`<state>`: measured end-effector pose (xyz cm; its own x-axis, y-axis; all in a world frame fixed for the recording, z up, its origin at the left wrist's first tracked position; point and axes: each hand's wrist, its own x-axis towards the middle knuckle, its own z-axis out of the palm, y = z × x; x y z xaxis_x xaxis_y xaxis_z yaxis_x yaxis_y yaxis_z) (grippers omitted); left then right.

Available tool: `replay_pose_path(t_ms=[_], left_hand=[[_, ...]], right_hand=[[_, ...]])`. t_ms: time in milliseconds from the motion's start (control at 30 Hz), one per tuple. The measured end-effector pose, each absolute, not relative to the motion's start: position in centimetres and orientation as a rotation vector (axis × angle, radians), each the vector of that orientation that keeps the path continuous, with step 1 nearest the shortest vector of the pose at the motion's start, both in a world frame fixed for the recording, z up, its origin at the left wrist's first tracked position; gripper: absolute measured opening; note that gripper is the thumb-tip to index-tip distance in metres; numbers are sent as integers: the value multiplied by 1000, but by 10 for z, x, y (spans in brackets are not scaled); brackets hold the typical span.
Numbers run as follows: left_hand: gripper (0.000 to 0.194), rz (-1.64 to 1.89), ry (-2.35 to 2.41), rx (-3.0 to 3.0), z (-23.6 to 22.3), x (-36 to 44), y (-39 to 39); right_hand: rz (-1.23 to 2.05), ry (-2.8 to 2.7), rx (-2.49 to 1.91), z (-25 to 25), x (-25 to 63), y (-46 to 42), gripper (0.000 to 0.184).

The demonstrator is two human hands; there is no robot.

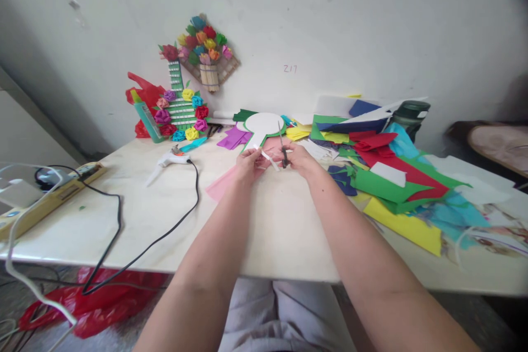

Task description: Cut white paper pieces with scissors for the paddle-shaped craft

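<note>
My left hand (249, 163) is closed on a narrow strip of white paper (270, 160), which slants across the gap between my hands. In my right hand (297, 158) is a pair of scissors (284, 151) with dark handles, its blades pointing up and away from me. Pink paper (223, 182) lies beneath and beside my left hand. Just beyond my hands rests a white paper round (266, 122) with a handle-like stem and a green border. Whether the scissor blades touch the strip is hard to make out.
On the left lie a white glue gun (173, 159) with a black cord and a power strip (66, 192). Paper-flower crafts (183, 110) and a glue bottle (146, 118) stand by the wall. Coloured sheets (404, 176) pile up on the right, near a dark bottle (410, 115).
</note>
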<state>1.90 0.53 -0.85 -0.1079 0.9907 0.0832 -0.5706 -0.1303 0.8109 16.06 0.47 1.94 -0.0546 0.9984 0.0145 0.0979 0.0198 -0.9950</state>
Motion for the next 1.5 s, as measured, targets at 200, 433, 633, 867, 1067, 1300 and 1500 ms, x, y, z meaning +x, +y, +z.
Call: replay_pose_path(t_ms=[200,433,633,867,1067,1300,1500], left_hand=[[26,1496,670,826,-11,20,6],[28,1532,708,791,-9,19,6],[24,1561,753,734,-5,19,3],[23,1570,750,680,-4,20,3],[17,1486,759,707,-3,20,2],[17,1470,723,703,-6,20,3],[16,1466,667,697,-5,20,5]], right_hand=[[1255,-1283,-1159,17,148,0,34],[1208,-1247,-1122,19,143,-1,29],[1226,-1318,-1064,15,146,3,30],[1225,-1316,-1101,12,145,1,33],[1157,-1378,-1003,11,143,1,43],[1196,-1403,-970,10,143,1,47],[1304,-1216,-903,16,137,-3,50]])
